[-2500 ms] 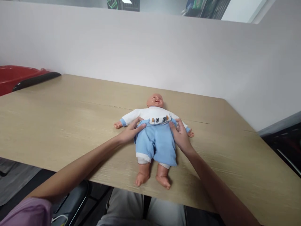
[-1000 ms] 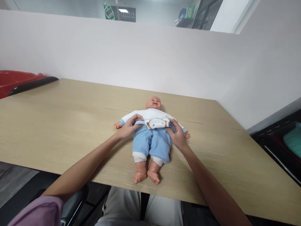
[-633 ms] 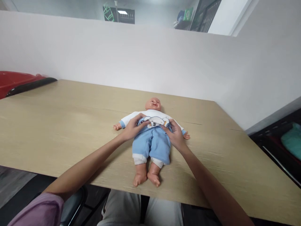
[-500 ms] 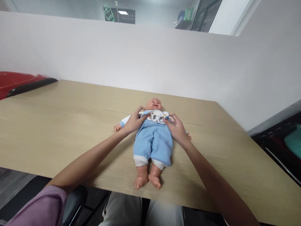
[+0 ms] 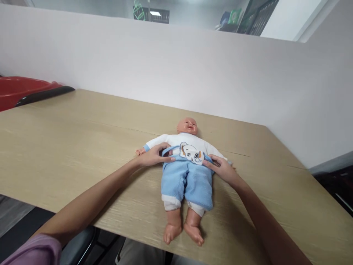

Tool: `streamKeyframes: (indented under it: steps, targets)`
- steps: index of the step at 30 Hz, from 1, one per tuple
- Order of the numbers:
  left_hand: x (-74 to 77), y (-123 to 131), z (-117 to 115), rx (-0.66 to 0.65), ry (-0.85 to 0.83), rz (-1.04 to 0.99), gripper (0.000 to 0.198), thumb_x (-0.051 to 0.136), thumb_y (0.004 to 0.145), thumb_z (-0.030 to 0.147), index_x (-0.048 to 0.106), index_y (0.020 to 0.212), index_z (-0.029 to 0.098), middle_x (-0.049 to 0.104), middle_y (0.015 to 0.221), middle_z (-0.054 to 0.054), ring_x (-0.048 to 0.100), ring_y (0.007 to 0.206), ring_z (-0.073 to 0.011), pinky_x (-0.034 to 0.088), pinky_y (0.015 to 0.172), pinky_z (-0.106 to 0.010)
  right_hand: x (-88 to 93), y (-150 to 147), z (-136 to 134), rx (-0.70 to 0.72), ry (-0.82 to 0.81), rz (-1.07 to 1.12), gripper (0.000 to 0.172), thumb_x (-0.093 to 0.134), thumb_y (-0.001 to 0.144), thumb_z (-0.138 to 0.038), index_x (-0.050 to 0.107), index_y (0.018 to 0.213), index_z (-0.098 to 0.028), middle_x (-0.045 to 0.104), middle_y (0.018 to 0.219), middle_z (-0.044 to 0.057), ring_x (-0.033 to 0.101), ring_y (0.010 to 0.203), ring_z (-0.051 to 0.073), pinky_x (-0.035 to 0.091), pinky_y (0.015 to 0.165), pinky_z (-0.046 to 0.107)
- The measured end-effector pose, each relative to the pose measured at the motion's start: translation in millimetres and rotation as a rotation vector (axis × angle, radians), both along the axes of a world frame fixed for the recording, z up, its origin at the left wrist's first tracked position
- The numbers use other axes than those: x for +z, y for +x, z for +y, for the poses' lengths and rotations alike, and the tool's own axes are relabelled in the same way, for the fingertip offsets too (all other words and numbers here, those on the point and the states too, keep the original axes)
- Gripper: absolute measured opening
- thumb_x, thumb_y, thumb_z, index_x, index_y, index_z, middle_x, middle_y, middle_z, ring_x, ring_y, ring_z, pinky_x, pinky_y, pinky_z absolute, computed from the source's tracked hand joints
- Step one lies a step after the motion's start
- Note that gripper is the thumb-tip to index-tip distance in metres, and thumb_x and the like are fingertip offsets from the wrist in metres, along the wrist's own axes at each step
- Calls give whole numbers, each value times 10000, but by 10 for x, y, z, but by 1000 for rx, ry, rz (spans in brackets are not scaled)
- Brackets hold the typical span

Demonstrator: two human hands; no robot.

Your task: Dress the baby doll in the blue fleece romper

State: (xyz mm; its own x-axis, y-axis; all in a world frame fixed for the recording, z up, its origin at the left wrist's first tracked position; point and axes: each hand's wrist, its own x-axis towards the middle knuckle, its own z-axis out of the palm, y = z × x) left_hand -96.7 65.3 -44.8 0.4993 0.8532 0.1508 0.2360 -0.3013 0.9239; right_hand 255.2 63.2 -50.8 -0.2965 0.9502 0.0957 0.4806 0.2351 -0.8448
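A baby doll (image 5: pixel 189 126) lies on its back, its head toward the wall and its bare feet toward me. It has a white long-sleeved top (image 5: pixel 190 138) and light blue overalls (image 5: pixel 174 179) with a white animal face on the bib (image 5: pixel 190 152). My left hand (image 5: pixel 157 154) pinches the overalls at the waist on the left side, a blue strap looping by its fingers. On the right side, my right hand (image 5: pixel 221 167) grips the blue edge beside the bib between thumb and fingers.
The wooden table (image 5: pixel 82 147) reaches back to a white wall (image 5: pixel 165 66). A red object (image 5: pixel 24 88) with a black edge stands at the far left. A dark chair (image 5: pixel 78 244) is below the front edge.
Both hands have moved down the doll's body with the overalls, from the chest to the waist. The white top is now exposed. The view has shifted slightly.
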Motion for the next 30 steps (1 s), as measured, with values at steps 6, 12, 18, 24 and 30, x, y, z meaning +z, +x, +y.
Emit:
streamKeyframes:
  steps: [6,12,18,24,30]
  targets:
    - [-126,97,21,121,-13,-161,433,709,987,641,611,1023,220,573,902,8,513,831,-184,444,777,-306,-201,-68,47,-147,111,268,511,674,936,-801,647,990,-294,670,871,1,638,854,250,560,833,352]
    - [-275,299,102,229,-129,-287,507,711,955,702,570,1046,223,548,886,30,493,794,-158,430,741,-280,-372,-242,262,-244,5,322,618,653,875,-888,632,1005,-284,724,942,17,689,925,265,588,892,382]
    - [-209,81,140,77,-100,-154,521,773,902,702,643,989,204,596,930,2,551,871,-190,470,812,-312,-278,-20,229,-119,-124,282,580,861,732,-795,806,982,-274,836,1137,90,738,1174,376,566,1118,535]
    - [-182,-105,92,-45,-145,-110,434,831,892,600,663,914,201,637,926,-11,595,915,-218,494,867,-343,-191,343,114,187,-202,183,490,941,727,-615,851,1078,-286,843,1231,64,720,1273,381,480,1241,599]
    - [-313,100,29,84,-404,-538,443,855,896,587,643,1086,247,729,1070,-42,685,992,-216,554,898,-357,-332,6,79,38,-258,561,682,728,830,-824,777,1248,-287,842,1236,94,743,1282,365,567,1172,569]
